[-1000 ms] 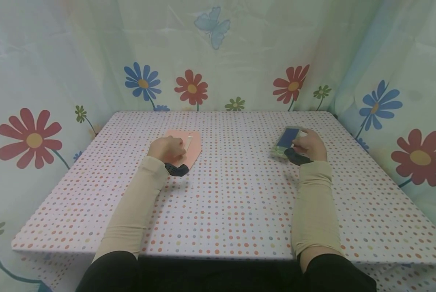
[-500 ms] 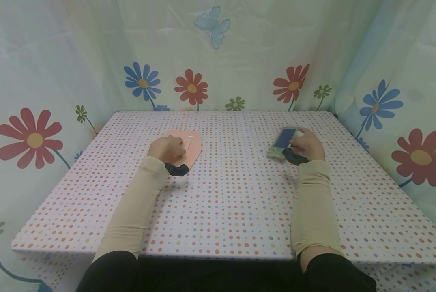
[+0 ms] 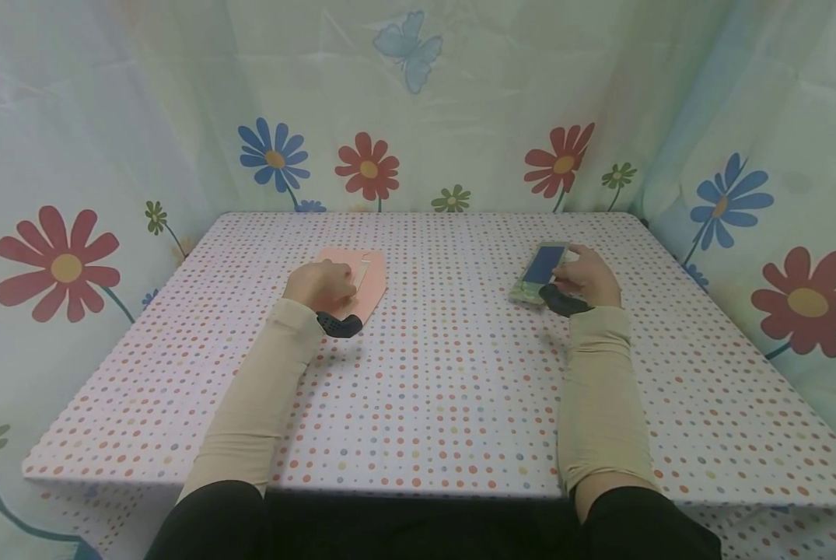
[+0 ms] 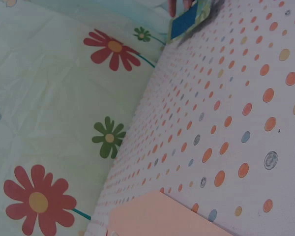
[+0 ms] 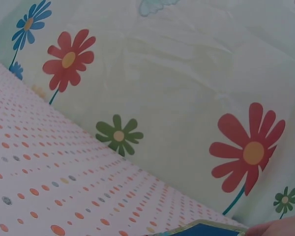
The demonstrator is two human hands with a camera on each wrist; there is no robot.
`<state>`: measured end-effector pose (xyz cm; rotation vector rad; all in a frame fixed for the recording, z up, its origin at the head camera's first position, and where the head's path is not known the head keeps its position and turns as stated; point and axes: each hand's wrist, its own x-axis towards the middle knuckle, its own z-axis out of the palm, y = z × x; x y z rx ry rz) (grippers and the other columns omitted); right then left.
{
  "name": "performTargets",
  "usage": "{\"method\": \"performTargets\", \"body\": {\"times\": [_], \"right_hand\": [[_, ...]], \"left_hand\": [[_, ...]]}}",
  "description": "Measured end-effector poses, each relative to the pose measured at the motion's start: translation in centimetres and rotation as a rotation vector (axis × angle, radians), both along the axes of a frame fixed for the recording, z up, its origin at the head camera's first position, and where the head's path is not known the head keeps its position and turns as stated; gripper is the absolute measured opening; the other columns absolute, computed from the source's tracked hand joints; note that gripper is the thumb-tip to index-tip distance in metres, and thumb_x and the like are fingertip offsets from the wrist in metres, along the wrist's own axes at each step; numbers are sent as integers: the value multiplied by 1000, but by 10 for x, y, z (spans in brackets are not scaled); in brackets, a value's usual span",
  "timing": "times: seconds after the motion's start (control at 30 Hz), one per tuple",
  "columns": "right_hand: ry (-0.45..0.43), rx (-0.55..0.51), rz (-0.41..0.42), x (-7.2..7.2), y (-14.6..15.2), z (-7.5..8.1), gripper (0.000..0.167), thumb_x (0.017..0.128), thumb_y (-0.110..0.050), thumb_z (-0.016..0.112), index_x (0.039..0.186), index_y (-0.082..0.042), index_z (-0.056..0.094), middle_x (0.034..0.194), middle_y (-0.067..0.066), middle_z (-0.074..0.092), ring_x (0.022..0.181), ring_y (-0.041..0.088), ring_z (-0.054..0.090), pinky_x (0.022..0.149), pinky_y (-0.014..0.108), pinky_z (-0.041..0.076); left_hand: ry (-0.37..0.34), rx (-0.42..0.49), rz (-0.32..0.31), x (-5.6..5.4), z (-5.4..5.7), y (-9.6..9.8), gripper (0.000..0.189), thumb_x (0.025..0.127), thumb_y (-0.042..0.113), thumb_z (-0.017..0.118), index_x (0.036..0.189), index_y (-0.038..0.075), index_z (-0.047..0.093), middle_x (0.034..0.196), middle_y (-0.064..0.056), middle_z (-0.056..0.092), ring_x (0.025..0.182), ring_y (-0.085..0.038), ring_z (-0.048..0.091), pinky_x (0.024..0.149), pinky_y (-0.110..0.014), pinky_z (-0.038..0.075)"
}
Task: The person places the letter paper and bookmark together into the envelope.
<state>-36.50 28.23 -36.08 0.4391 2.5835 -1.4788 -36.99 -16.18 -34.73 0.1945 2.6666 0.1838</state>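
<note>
On the left side of the table, a flat pink piece (image 3: 370,289) with angled corners and a narrow white strip (image 3: 362,274) lies under my left hand (image 3: 320,285). The fingers are curled at its left part; their tips are hidden. My right hand (image 3: 589,276) grips the right edge of a flat, rectangular thing (image 3: 542,264) with a blue panel and a pale green border. Its near end points left and toward me. In the left wrist view, the pink piece (image 4: 152,216) shows at the bottom and the blue panel (image 4: 184,22) at the top.
A dotted cloth covers the table (image 3: 431,373). Behind it and at both sides hangs a pale curtain (image 3: 487,78) printed with flowers and a butterfly. A black device (image 3: 339,325) sits at the left wrist and a similar one (image 3: 563,301) at the right.
My right hand has shifted slightly left, carrying the blue-panelled thing with it. My left hand and the pink piece have stayed in place.
</note>
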Motion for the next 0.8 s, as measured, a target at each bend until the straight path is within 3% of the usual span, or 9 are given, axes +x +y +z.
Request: {"method": "performTargets", "body": {"times": [0.17, 0.43, 0.8], "right_hand": [[3, -2, -21, -2, 1, 0, 80, 91, -3, 55, 153, -6, 4, 93, 12, 60, 58, 5, 59, 58, 22, 50], [-22, 24, -12, -2, -1, -2, 78, 95, -6, 51, 153, -11, 0, 116, 19, 58, 64, 5, 58, 64, 23, 50], [-37, 25, 19, -5, -6, -7, 75, 98, -7, 45, 152, -9, -7, 138, 28, 46, 61, 2, 58, 65, 21, 48]], "left_hand": [[-6, 3, 3, -1, 0, 0, 18, 90, 32, 51, 99, 16, 55, 95, -7, 50, 87, -22, 47, 67, -36, 36], [-47, 37, 83, -1, 1, 2, 23, 92, 37, 53, 103, 18, 57, 101, -8, 52, 96, -25, 47, 72, -38, 37], [-42, 66, 117, 1, 0, 2, 24, 92, 38, 55, 108, 20, 56, 109, -8, 49, 103, -26, 44, 76, -40, 37]]}}
